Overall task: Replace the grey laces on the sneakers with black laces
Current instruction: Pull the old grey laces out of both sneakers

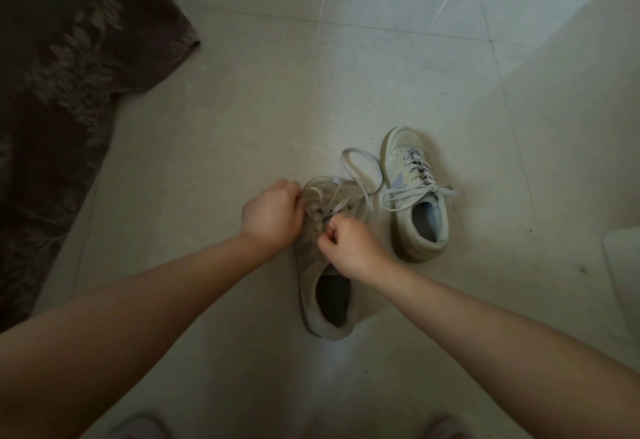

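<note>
The fingers [330, 231] of the right hand [349, 244] are curled in and pinch the grey lace [360, 168] at the eyelets of the near sneaker [311, 265]; the fingers of the left hand [270, 213] are curled too, at the sneaker's toe end, and appear to hold a strand of the same lace, though the grip itself is hidden behind the knuckles. Both hands sit just above frame centre, the left at about 10 o'clock from the right.

The near sneaker lies at centre with its toe toward 12 o'clock and its dark, open mouth toward 6; nothing shows inside it. Its lace is partly pulled free and loops out over the floor [242, 127] toward 1 o'clock. The second sneaker [415, 196] stands at 3 o'clock from the hands, just beside the loop and apart from the first shoe, fully laced in grey and tied in a bow; its opening also shows nothing within.

Bare floor runs wide toward 12 o'clock and toward 6. A dark leaf-patterned fabric [69, 75] borders the space from 9 to 11 o'clock, well apart from the shoes. A pale flat edge [623, 258] intrudes at 3 o'clock by the frame's side.

The floor is pale tile with thin grout lines, brighter toward 1 o'clock.
</note>
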`<state>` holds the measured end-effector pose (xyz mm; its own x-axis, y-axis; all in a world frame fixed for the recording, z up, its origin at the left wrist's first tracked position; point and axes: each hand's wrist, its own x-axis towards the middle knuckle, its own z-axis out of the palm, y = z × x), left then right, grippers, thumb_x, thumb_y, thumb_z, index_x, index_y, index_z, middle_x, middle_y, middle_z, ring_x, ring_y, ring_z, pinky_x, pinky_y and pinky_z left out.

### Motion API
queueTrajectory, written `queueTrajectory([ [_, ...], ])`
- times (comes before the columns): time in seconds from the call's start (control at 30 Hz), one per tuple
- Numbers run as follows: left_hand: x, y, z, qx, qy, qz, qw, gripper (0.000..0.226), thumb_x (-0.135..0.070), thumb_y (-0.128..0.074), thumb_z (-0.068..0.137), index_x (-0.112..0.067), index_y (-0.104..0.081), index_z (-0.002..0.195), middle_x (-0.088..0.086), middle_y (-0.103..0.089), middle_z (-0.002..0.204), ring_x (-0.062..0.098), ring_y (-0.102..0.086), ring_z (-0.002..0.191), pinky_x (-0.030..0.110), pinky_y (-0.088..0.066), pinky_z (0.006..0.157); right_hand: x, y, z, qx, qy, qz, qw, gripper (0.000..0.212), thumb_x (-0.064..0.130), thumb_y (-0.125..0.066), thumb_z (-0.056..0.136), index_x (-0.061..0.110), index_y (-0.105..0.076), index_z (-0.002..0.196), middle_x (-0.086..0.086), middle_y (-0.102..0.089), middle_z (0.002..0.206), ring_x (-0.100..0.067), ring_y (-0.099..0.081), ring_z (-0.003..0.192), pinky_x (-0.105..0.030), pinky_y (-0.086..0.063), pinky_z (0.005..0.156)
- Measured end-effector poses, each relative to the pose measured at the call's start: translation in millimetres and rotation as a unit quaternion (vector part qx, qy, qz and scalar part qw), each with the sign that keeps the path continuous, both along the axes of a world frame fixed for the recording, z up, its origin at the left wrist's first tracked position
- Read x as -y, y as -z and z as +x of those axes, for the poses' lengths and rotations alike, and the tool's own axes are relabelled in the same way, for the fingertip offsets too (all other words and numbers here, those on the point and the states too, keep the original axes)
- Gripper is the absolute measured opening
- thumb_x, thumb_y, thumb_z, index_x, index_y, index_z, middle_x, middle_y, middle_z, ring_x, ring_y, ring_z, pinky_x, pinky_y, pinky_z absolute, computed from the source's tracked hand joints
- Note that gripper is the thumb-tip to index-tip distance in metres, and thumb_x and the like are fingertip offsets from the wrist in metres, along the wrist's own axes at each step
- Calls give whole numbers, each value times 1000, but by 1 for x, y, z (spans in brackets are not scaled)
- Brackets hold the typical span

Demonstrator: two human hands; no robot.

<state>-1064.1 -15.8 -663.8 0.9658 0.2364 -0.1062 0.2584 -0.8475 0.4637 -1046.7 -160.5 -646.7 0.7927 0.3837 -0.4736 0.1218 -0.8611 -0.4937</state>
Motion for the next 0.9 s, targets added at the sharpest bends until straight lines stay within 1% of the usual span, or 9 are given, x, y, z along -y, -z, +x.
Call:
queueTrajectory([
  [0.1, -30, 0, 16, -16, -72, -10, 997, 17, -25, -46, 94, -13, -53, 84, 9, -56, 92, 32, -56, 83, 29, -37, 62, 2, -1, 0, -1, 0, -2, 1000, 19, 29, -55, 90, 13, -54, 80, -3, -54, 74, -22, -54, 70, -34, -45, 64],
  [0.23, -18, 4, 9, -102, -134, -185, 968, 34, -47, -54, 89, -15, -55, 78, 0, -57, 73, 23, -57, 74, 28, -40, 64, 4, 2, 1, -3, 17, 3, 1000, 18, 29, -58, 87, 15, -54, 77, 1, -52, 68, -20, -53, 68, -32, -43, 64],
  [0.3, 1, 6, -2, -121, -122, -235, 957, 42, -54, -57, 85, -14, -54, 74, -1, -53, 65, 19, -52, 65, 28, -37, 60, 5, 3, 0, -6, 25, 13, 1000, 20, 27, -60, 86, 19, -50, 70, 4, -50, 64, -19, -51, 67, -30, -41, 61],
  [0.4, 15, 8, -9, -121, -60, -207, 969, 28, -37, -62, 87, -15, -53, 72, -3, -51, 62, 21, -54, 66, 26, -35, 58, 6, 4, 0, -1, 30, 20, 999, 25, 24, -60, 86, 21, -46, 65, 5, -47, 61, -18, -49, 66, -27, -35, 59],
  [0.5, 20, 7, -7, -102, -52, -177, 978, 17, -25, -57, 87, -18, -51, 72, -1, -52, 65, 26, -57, 71, 26, -36, 59, 5, 4, 0, -6, 26, 14, 1000, 17, 25, -59, 87, 17, -53, 73, 3, -50, 64, -19, -52, 68, -28, -37, 60],
  [0.57, 16, 3, -3, -68, -73, -140, 985, 16, -26, -54, 86, -18, -50, 73, -1, -53, 69, 24, -54, 69, 26, -36, 59, 4, 3, 0, -7, 21, 7, 1000, 16, 26, -58, 87, 16, -53, 76, 0, -53, 70, -22, -54, 71, -30, -41, 62],
  [0.67, -18, 4, 12, -30, -167, -132, 977, 15, -27, -53, 86, -17, -53, 76, 1, -55, 73, 27, -54, 74, 27, -36, 62, 4, 2, 1, -11, 20, 9, 1000, 17, 27, -58, 88, 14, -53, 77, -2, -54, 69, -21, -53, 68, -31, -41, 62],
  [0.77, -36, 12, 13, -67, -173, -159, 970, 25, -32, -53, 89, -16, -52, 70, 2, -55, 70, 28, -57, 76, 27, -37, 64, 5, 4, 1, -8, 24, 14, 1000, 18, 27, -58, 88, 14, -53, 75, 0, -52, 65, -18, -49, 63, -28, -37, 58],
  [0.9, 2, 16, -7, -127, -139, -242, 952, 34, -44, -61, 87, -19, -47, 68, -5, -48, 62, 15, -48, 64, 27, -32, 54, 6, 6, -2, 9, 45, 26, 999, 16, 25, -60, 85, 11, -56, 77, 3, -50, 62, -18, -49, 61, -29, -36, 57],
])
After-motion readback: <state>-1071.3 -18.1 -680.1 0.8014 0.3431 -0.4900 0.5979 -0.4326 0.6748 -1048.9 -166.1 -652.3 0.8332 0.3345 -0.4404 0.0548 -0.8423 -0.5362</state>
